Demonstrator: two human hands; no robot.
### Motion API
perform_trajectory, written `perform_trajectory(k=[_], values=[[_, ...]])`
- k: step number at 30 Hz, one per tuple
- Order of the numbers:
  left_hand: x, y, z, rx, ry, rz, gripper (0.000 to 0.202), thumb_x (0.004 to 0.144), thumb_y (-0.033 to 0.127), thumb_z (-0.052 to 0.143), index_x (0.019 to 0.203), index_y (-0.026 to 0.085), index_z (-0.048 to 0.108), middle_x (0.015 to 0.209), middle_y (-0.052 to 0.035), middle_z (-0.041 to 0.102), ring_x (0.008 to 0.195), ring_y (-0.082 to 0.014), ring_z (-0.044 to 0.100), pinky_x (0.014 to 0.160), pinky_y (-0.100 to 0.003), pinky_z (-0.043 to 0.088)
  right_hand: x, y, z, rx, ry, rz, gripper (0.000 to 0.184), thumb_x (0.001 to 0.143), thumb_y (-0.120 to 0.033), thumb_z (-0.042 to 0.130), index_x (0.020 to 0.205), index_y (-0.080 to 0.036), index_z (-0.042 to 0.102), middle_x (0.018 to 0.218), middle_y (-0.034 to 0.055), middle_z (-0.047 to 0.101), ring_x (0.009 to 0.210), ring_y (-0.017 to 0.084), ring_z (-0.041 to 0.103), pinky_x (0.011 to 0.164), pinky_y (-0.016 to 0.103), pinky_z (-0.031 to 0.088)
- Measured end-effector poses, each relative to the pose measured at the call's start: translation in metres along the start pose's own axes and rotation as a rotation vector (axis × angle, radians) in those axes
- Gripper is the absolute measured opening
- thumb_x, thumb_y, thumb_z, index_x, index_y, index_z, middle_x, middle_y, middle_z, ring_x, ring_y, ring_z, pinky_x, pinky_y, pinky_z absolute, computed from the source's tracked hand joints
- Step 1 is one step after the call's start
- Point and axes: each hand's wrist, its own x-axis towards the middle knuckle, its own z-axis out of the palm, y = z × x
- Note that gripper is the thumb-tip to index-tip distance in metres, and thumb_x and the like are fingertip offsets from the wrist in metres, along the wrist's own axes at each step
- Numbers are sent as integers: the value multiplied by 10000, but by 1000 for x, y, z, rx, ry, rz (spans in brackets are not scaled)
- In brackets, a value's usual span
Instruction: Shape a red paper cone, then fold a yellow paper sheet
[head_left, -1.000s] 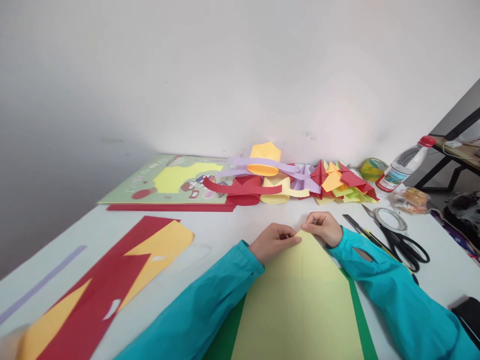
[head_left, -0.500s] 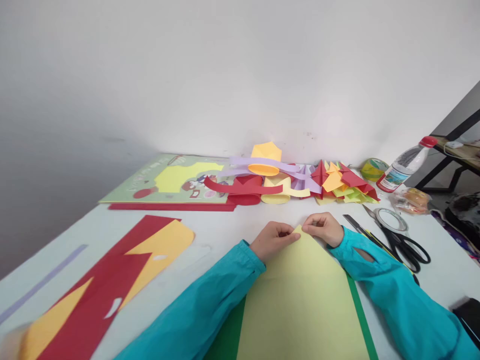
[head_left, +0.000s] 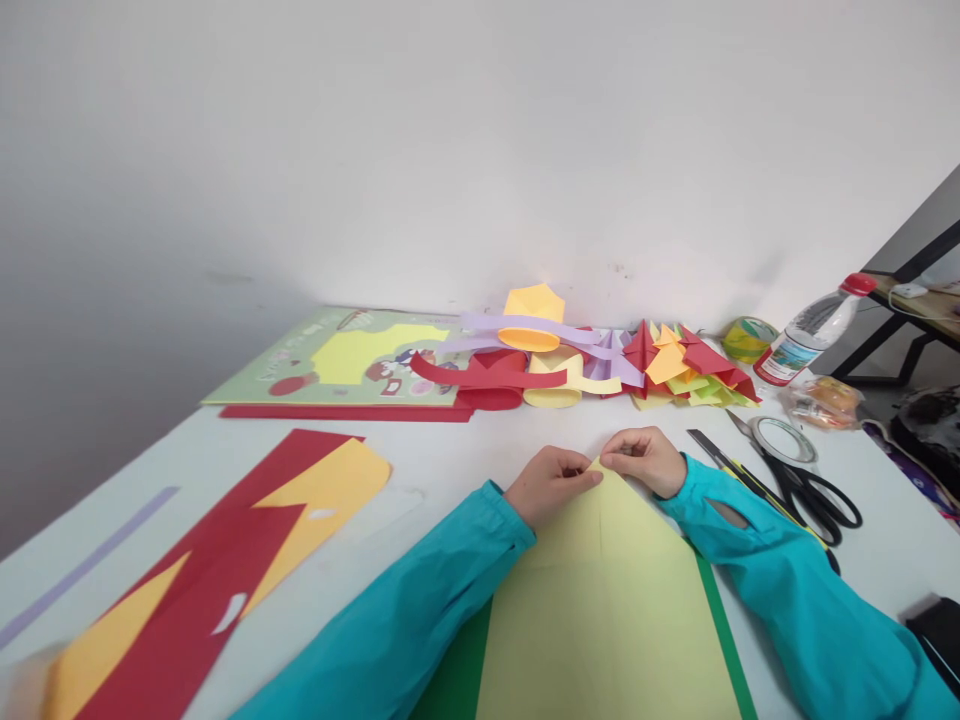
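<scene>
A large sheet of pale yellow paper [head_left: 607,610] lies in front of me, its far end narrowing to a point. My left hand [head_left: 553,484] pinches that tip from the left, thumb on top. From the right, my right hand [head_left: 643,460] pinches the same tip, its fingers curled and almost touching the left thumb. A faint crease runs down from the tip. Green board or paper [head_left: 459,660] shows under both sides of the sheet. The sheet's near edge is out of view.
Red and orange paper pieces [head_left: 225,560] and a purple strip [head_left: 90,565] lie left. Folded paper shapes [head_left: 544,345] stand along the wall beside a green picture board [head_left: 255,385]. Scissors [head_left: 806,490], a box cutter [head_left: 720,455], a tape roll [head_left: 784,440] and a bottle [head_left: 810,335] are right.
Both hands stay at the paper's tip, with only a slight shift of the fingers. The crease below the tip shows more clearly now.
</scene>
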Motion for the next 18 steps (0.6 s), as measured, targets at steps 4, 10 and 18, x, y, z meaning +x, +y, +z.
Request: perform_trajectory(k=[4, 10, 18], values=[[-1, 0, 1, 23, 19, 6, 467, 678, 555, 561, 487, 177, 366, 500, 64, 232, 502, -73, 230, 455, -232, 174, 0, 0, 1, -10, -3, -6, 337, 555, -449, 786, 631, -146, 659, 431, -41, 542, 403, 67, 425, 420, 214, 316], [-1, 0, 0, -23, 7, -8, 431, 662, 542, 577, 505, 164, 439, 499, 58, 287, 501, -78, 278, 453, -229, 212, -1, 0, 2, -23, -25, 1, 314, 578, -431, 775, 628, -149, 648, 425, -52, 514, 400, 62, 399, 422, 214, 297], [-1, -1, -4, -159, 78, -43, 392, 612, 514, 657, 560, 133, 581, 507, 33, 444, 514, -92, 390, 464, -220, 292, 0, 2, 0, -12, -29, 18, 359, 561, -469, 775, 628, -149, 627, 428, -62, 495, 408, 57, 379, 430, 213, 275]])
